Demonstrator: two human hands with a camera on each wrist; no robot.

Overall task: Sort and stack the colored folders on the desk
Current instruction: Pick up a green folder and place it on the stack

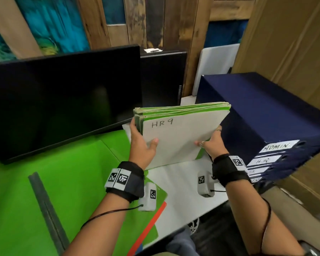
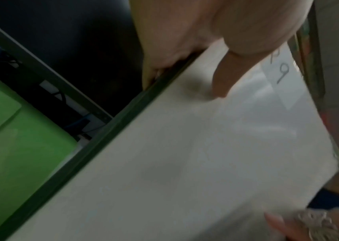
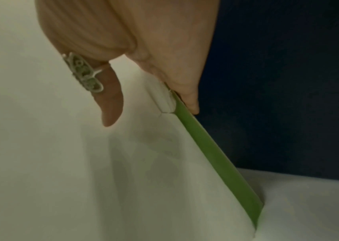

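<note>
A bundle of several green folders (image 1: 181, 130) stands on edge on the white desk (image 1: 179, 180), its white front sheet marked "HR9". My left hand (image 1: 142, 143) grips its left side, thumb on the front sheet, fingers behind. My right hand (image 1: 211, 143) grips the right side the same way, a ring on the thumb. The left wrist view shows the left thumb (image 2: 224, 78) pressed on the white sheet (image 2: 185, 163). In the right wrist view the right hand (image 3: 143, 91) pinches the green folder edge (image 3: 216, 154). More green folders (image 1: 63, 182) lie flat at left.
A black monitor (image 1: 63, 100) stands behind the flat green folders. A tall pile of navy folders (image 1: 266, 115) labelled ADMIN and HR sits right of the bundle. An orange-red folder edge (image 1: 151, 224) shows near the desk's front. Cardboard boxes (image 1: 288, 37) rise at right.
</note>
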